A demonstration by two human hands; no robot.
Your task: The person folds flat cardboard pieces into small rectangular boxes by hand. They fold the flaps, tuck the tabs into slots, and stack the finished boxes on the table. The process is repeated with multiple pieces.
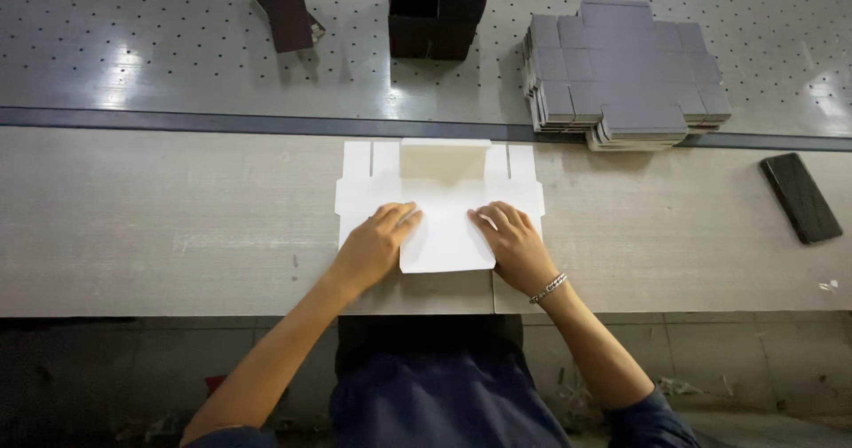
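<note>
A white die-cut cardboard blank [441, 204] lies flat on the pale desk [160, 226], directly in front of the person and close to the near edge of the desk. Both hands rest on it with the fingers spread flat and holding nothing. The left hand [373, 248] presses the near left part of the blank, and the right hand [515, 248], which wears a thin bracelet [548, 287] at the wrist, presses the near right part. Between the two hands a narrower flap of the blank reaches toward the person. It seems the hands lie like this to keep the sheet still and flat against the desk.

At the far edge of the blank one panel [444, 158] already stands up a little, probably folded along its crease.

Beyond the blank, on the grey perforated surface [133, 49], a stack of grey flat blanks [621, 75] waits to the far right of it, likely placed there for easy reach. Straight behind the blank stands a dark folded box [437, 13], and to the far left lie dark card pieces [284, 9]. To the right of the blank, well apart, a dark flat oblong object [800, 197] lies on the desk.
</note>
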